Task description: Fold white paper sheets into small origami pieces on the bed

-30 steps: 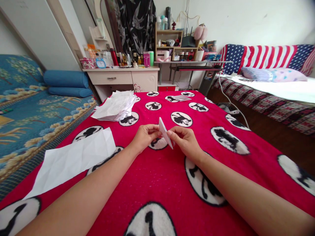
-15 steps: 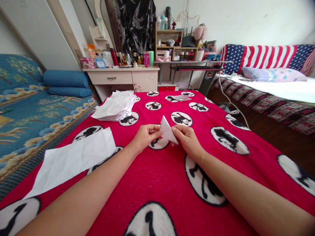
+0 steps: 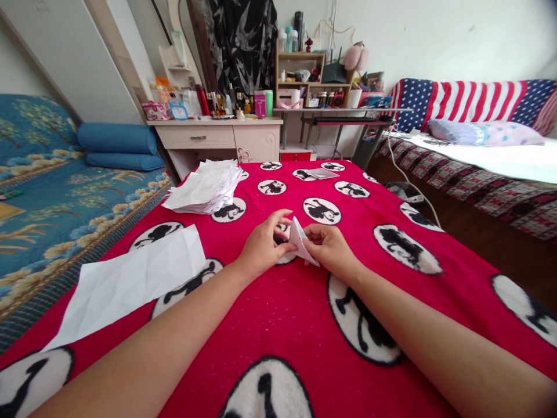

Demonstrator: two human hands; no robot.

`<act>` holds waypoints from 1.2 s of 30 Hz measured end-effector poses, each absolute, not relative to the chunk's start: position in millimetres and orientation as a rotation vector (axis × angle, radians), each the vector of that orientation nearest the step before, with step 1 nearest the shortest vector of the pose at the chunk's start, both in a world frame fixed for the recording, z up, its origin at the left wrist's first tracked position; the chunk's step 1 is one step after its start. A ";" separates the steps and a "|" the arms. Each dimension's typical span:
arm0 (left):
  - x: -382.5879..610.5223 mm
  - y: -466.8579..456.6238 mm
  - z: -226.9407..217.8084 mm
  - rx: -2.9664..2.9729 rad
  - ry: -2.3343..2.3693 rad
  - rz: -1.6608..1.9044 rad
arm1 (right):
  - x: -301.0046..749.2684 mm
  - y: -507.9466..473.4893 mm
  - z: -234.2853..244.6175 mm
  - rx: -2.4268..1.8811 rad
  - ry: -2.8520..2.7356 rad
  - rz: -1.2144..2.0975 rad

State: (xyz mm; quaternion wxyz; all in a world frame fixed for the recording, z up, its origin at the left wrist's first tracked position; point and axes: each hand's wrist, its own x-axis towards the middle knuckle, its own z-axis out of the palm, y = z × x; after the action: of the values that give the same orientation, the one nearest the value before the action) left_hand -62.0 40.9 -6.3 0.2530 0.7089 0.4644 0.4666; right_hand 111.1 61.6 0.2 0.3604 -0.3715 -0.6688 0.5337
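A small piece of white folded paper, now a narrow peaked shape, stands between my hands above the red blanket. My right hand pinches its right side, thumb in front and the curled fingers partly hidden behind. From the left, my left hand has its thumb against the paper's lower left edge, with the index finger raised near the peak and the other fingers curved apart. How far those fingers reach behind the paper is hidden.
A creased white sheet lies left of my forearm. Farther back is a stack of crumpled papers, and a flat folded paper rests near the blanket's far edge. A dresser stands behind; a blue-covered sofa is at left.
The folded paper has turned from a broad triangle to a narrower, slightly parted shape and shifted a little right. My left fingers have spread from a close pinch.
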 end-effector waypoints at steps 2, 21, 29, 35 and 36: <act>-60.9 36.3 -1.6 2.242 1.298 1.297 | 111.4 62.1 -2.0 -0.970 -1.775 1.331; -63.3 30.8 9.0 2.982 1.311 1.034 | 113.3 60.8 -2.1 -1.035 -1.846 0.924; -65.5 37.1 2.3 2.588 1.282 1.213 | 117.6 64.1 6.9 -1.096 -1.583 1.201; -58.4 36.3 -0.5 2.137 1.256 1.150 | 116.4 67.3 4.0 -1.084 -1.515 1.314; -57.5 36.0 -0.8 2.088 1.271 1.159 | 116.1 67.1 3.7 -1.085 -1.524 1.309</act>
State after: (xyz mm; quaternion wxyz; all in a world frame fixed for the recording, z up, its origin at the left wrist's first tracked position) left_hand -57.5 36.0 -0.8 0.2164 0.7536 0.4586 0.4182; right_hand 116.1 67.1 3.7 0.4159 -0.4321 -0.6070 0.5214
